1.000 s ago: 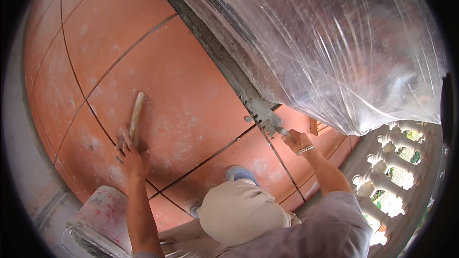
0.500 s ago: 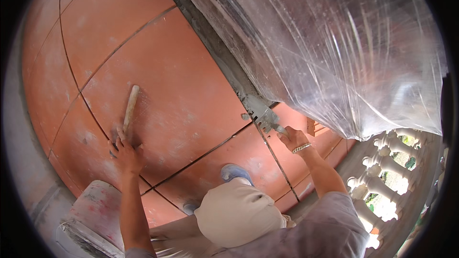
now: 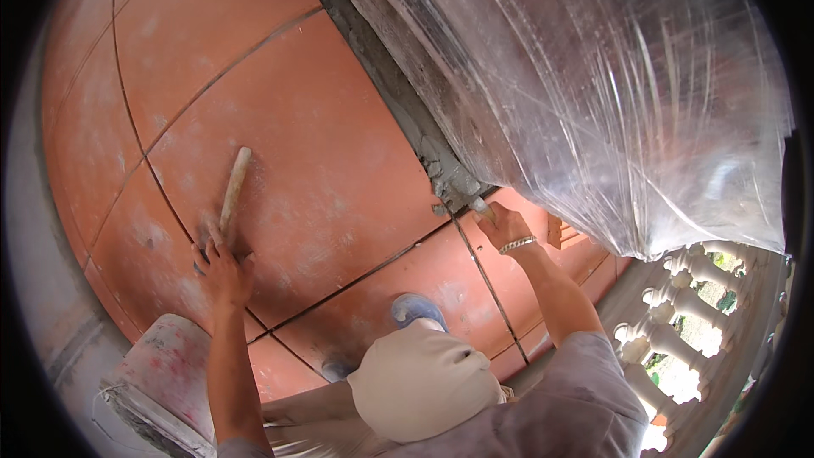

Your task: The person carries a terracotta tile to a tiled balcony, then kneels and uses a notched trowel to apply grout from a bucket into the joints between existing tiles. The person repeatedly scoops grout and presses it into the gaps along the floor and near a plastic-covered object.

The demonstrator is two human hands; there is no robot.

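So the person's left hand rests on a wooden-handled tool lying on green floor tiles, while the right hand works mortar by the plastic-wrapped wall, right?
Not quite: the floor tiles are reddish orange, not green, as the head view shows. The left hand rests by the wooden-handled tool, and the right hand works mortar beside the plastic sheet.

The left hand [image 3: 222, 270] and its wooden-handled tool [image 3: 232, 192] have slid slightly along the orange tile [image 3: 322, 161].

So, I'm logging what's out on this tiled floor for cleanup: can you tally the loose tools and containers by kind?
Wooden-handled tool lying on the tiles, at the left hand: 1
Trowel in the right hand, at the mortar joint: 1
Bucket, mortar-spattered, lower left: 1
Total: 3
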